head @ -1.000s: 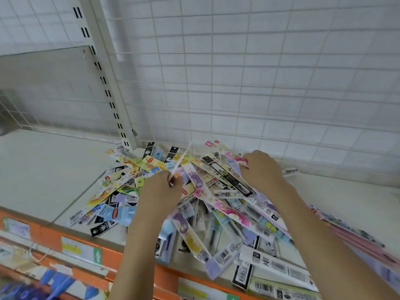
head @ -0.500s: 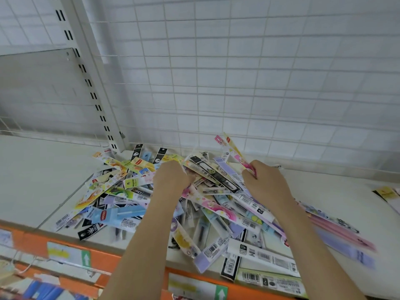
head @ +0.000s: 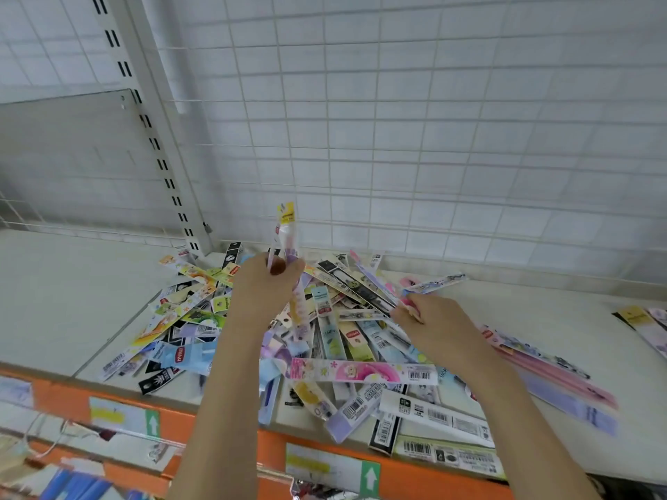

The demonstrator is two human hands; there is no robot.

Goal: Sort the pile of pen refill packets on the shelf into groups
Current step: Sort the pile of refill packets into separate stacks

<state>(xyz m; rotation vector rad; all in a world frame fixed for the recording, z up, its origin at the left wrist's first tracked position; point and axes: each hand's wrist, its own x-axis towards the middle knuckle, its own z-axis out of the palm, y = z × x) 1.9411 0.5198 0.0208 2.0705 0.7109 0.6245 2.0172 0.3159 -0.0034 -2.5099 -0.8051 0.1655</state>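
1. A white shelf with an orange front edge is seen from above; a white wire grid panel stands behind it.
2. A loose pile of pen refill packets is heaped on the middle of the shelf, some overhanging the front edge.
3. A few upright packets, topped by a yellow header, are gripped in the left hand, fingers curled around them above the pile.
4. A pink-patterned packet is pinched by the right hand and raised to the right.
5. A small group of pink and lilac packets lies on the shelf right of the pile; a further few packets are seen at the far right edge.
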